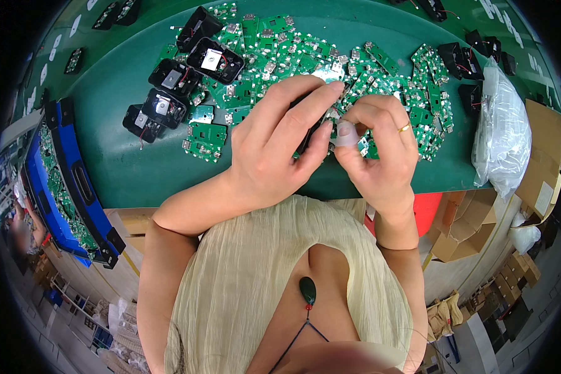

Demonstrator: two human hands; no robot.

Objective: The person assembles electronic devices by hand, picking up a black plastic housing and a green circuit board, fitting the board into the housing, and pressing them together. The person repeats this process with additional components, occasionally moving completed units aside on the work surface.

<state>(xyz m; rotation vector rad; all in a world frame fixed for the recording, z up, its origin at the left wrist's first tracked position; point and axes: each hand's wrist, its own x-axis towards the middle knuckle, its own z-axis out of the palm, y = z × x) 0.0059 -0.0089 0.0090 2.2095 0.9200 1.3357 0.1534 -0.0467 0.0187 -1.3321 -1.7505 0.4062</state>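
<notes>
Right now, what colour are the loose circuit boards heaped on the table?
Green circuit boards, with silvery connectors; best seen in the head view.

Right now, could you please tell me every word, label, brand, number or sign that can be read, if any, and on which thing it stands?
No text can be read.
Green boards: any print is too small.
White square in the uppermost upright-facing black case: dark mark, too small.
Pale label on the right-hand cardboard: too blurred.
</notes>
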